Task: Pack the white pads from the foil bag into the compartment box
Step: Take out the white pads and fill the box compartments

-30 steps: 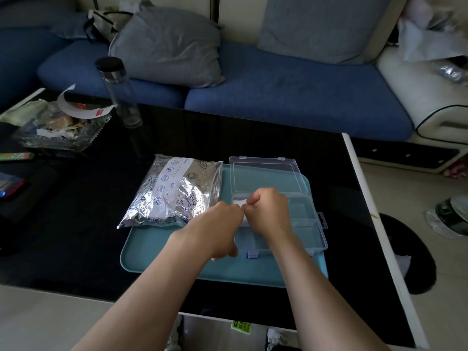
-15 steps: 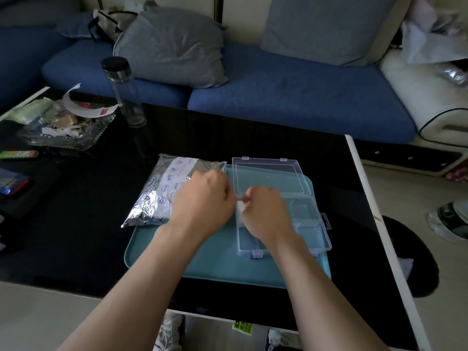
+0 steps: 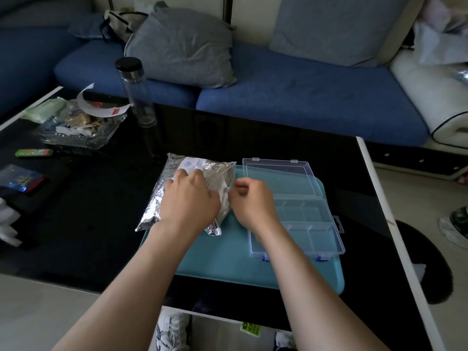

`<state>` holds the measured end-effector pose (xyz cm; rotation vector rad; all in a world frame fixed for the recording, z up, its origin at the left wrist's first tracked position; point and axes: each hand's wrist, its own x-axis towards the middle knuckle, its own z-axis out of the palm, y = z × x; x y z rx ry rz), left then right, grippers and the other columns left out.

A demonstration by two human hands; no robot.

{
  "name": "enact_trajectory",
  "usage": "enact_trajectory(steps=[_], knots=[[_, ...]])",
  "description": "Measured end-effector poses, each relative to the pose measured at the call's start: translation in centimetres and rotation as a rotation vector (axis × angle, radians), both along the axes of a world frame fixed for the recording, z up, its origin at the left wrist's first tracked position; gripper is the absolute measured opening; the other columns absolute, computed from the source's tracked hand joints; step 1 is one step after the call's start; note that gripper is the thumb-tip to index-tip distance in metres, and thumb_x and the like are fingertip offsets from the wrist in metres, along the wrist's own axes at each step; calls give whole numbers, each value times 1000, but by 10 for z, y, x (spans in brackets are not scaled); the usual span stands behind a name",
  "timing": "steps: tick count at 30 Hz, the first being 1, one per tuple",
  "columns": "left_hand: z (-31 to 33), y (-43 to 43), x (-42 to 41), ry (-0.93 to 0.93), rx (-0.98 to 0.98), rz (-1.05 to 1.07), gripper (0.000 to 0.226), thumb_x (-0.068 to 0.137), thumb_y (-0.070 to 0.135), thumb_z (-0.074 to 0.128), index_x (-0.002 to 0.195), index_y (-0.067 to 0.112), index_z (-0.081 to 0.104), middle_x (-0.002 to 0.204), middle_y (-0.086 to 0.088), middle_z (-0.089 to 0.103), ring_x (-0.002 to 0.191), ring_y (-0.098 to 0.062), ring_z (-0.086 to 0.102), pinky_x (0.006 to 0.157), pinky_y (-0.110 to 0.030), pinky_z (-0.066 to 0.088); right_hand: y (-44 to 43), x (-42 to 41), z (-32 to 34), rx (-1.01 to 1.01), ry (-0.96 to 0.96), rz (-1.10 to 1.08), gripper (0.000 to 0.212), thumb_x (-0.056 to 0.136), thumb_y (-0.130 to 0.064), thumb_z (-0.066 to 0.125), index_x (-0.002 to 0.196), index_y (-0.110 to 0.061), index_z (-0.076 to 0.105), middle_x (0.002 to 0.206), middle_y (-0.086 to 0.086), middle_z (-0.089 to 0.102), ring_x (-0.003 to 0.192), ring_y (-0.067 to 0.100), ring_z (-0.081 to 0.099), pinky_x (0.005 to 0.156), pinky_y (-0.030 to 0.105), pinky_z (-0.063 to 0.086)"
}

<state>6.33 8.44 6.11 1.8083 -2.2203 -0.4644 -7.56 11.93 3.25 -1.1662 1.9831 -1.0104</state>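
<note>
On the bag, the left hand presses, fingers spread. At its three o'clock edge the right hand curls its fingers, grip unclear. The box lies further toward three.

Single view, wide-angle camera on the person's head, facing forward and down across the worktop toward the sofa. Close in: forearms enter from the bottom edge, left hand and right hand sit mid-frame. Floor shows at bottom left, sofa fills the top.

Two bare forearms, bare left grip, bare right grip
</note>
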Motion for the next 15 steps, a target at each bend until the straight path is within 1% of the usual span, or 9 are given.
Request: enact_trajectory(steps=[3, 4, 5, 6, 7, 9, 11, 13, 15], knots=[[5, 1, 3, 34, 20, 10, 10, 90, 13, 55, 84, 6, 51, 97, -17, 57, 83, -35, 50, 72, -39, 38, -10, 12, -6, -1, -33, 57, 28, 100, -22, 65, 127, -16, 70, 114, 0, 74, 107, 19, 70, 94, 38, 57], [7, 1, 4, 51, 23, 12, 9, 90, 10, 55, 83, 6, 50, 95, -15, 55, 82, -35, 50, 70, -37, 36, -13, 14, -10, -9, -41, 62, 24, 100, -22, 65, 123, -19, 71, 112, -4, 74, 103, 13, 69, 92, 36, 57], [8, 1, 6, 64, 25, 14, 7, 90, 9, 55, 85, 4, 53, 95, -15, 55, 83, -36, 52, 69, -37, 37, -15, 17, -12, -28, -55, 56, 11, 100, -19, 65, 105, -25, 72, 97, -12, 73, 89, 4, 67, 82, 30, 55], [9, 1, 7, 75, 24, 8, 6, 90, 8, 55, 90, 2, 57, 97, -15, 57, 85, -37, 55, 68, -37, 39, -17, 19, -14, -42, -54, 33, 21, 98, -14, 65, 83, -29, 65, 75, -18, 65, 70, -3, 59, 69, 24, 49], [9, 1, 9, 85, 26, 3, 12, 91, 8, 55, 97, 0, 62, 100, -16, 60, 88, -38, 57, 69, -37, 42, -20, 21, -18, -65, -57, 12, 35, 96, -10, 67, 69, -30, 55, 59, -20, 54, 58, -3, 50, 62, 22, 41], [10, 0, 10, 109, 30, 6, 21, 92, 7, 57, 108, -1, 67, 106, -18, 65, 91, -39, 60, 73, -40, 49, -22, 24, -26, -87, -67, -43, 41, 91, -11, 73, 60, -28, 52, 47, -19, 48, 50, -1, 46, 60, 23, 38], [9, 0, 12, 136, 35, 12, 24, 92, 7, 58, 113, -2, 68, 107, -19, 67, 90, -39, 64, 77, -44, 55, -24, 28, -27, -103, -78, -72, 30, 92, -18, 77, 65, -26, 66, 52, -18, 56, 51, -2, 51, 61, 24, 42], [7, -1, 12, 153, 26, 13, 23, 95, 10, 59, 112, -1, 68, 106, -19, 67, 86, -38, 65, 78, -45, 57, -24, 31, -27, -132, -107, -79, 12, 93, -23, 78, 83, -18, 81, 69, -12, 71, 61, -1, 62, 66, 27, 52], [3, -3, 13, 152, -1, 8, 21, 96, 15, 62, 109, 1, 68, 106, -17, 66, 87, -36, 64, 77, -44, 56, -24, 32, -26, -166, -66, -90, 10, 93, -21, 78, 87, -16, 84, 72, -10, 76, 65, 2, 67, 68, 25, 54]])
